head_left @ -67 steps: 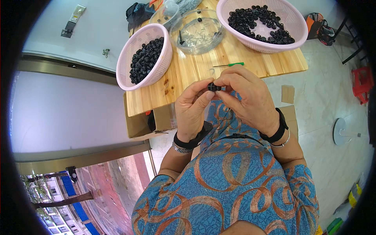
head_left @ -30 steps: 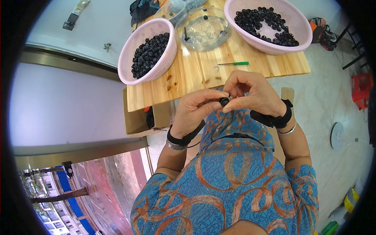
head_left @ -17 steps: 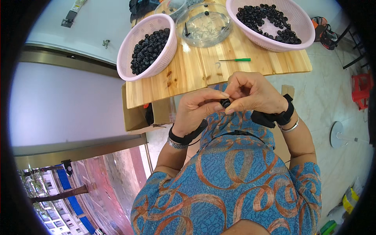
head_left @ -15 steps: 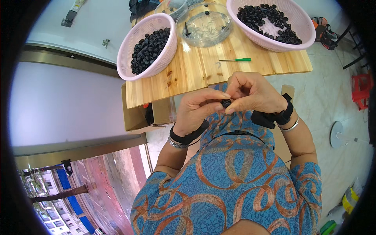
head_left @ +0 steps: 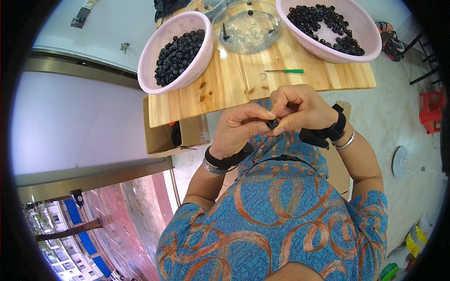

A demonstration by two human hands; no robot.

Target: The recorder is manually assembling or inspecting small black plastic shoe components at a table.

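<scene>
Just in front of the table's near edge, my two hands meet over a small round black plastic cap (head_left: 272,123). My left hand (head_left: 234,129) is closed, with thumb and index finger pinching the cap from the left. My right hand (head_left: 302,110) pinches at its right side, fingertips touching it; the fingers partly hide the cap. A pink basket (head_left: 206,56) heaped with similar black parts stands at left on the table, and a larger pink basket (head_left: 323,52) with ring-like black parts stands at right. Between them sits a clear round dish (head_left: 243,48) holding many small transparent pieces.
A green-handled screwdriver (head_left: 294,71) lies on the wooden table (head_left: 225,89), beside a small clear curved piece (head_left: 264,76). An open cardboard box (head_left: 194,133) is under the table's left side. A red stool (head_left: 430,112) stands on the floor at right.
The black cap has turned slightly between my fingers, now showing an opening or recess. Both hands stay in nearly the same place; the view has shifted a little.
</scene>
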